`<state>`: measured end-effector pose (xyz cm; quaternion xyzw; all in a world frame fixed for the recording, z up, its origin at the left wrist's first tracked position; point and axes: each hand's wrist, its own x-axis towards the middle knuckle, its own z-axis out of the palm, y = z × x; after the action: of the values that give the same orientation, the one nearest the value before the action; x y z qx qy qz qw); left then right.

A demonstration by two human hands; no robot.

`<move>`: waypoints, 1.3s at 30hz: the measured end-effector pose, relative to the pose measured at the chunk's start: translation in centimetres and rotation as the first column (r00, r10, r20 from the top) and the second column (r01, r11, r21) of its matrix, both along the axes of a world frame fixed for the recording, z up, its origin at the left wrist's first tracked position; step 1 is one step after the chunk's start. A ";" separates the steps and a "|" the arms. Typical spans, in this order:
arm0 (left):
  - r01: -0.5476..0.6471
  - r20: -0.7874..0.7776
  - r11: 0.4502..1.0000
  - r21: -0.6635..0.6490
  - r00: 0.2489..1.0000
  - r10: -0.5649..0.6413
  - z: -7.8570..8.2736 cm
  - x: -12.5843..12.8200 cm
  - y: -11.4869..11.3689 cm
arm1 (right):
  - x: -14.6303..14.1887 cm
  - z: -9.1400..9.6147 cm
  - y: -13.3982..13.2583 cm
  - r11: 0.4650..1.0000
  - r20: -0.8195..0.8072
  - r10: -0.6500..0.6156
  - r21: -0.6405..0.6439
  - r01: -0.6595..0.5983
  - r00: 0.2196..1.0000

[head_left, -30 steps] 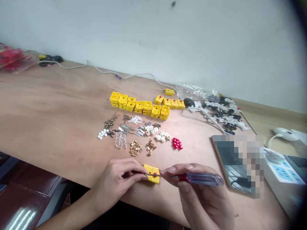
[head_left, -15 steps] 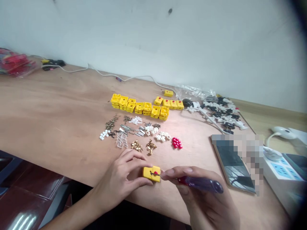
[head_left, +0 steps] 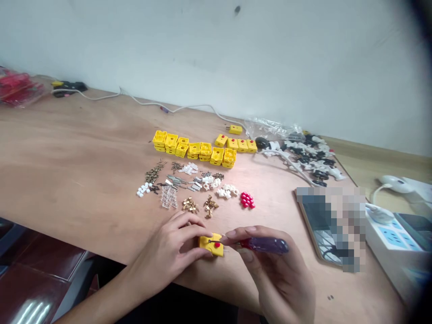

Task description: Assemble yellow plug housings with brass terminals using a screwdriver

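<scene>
Near the table's front edge, my left hand [head_left: 180,245] pinches a yellow plug [head_left: 215,249] with a red button on its top face and thin metal pins at its right end. My right hand [head_left: 276,265] grips a screwdriver [head_left: 265,245] with a clear purple handle, held almost level. Its thin shaft lies across the top of the plug, the tip close to a small hole; whether it touches a screw is too small to tell. Just beyond my hands lie brass pieces [head_left: 191,205], clear plastic parts [head_left: 169,198] and red buttons [head_left: 247,200].
Stacked yellow housings [head_left: 171,143] stand in a row farther back, beside several yellow plugs with red buttons [head_left: 237,144]. Screws [head_left: 154,173] and white parts [head_left: 227,192] lie in small heaps. To the right are a phone [head_left: 319,229], a power strip [head_left: 393,234] and black-and-white parts [head_left: 312,157].
The screwdriver and my right hand have shifted left, and the shaft has moved off the red button. The plug's pins now show. My left hand keeps its hold.
</scene>
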<state>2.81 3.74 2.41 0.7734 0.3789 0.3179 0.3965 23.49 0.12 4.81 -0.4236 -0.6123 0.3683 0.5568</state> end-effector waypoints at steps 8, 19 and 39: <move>0.007 -0.009 1.000 -0.010 1.000 -0.007 0.2 0.1 -0.1 | 0.1 -0.4 0.0 0.999 0.013 -0.021 -0.024 0.021 1.000; 0.025 -0.021 0.999 0.022 0.999 -0.024 0.2 0.0 0.0 | 0.6 -0.5 0.0 1.000 0.039 -0.019 0.001 0.019 0.999; 0.022 -0.031 1.000 0.008 0.999 -0.022 -0.2 0.8 0.0 | 0.6 -0.6 -0.5 0.998 0.137 0.015 0.052 -0.023 0.990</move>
<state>3.63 3.75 2.21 0.7840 0.3750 0.3030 0.3910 24.07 -0.39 4.23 -0.4268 -0.6626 0.3273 0.5213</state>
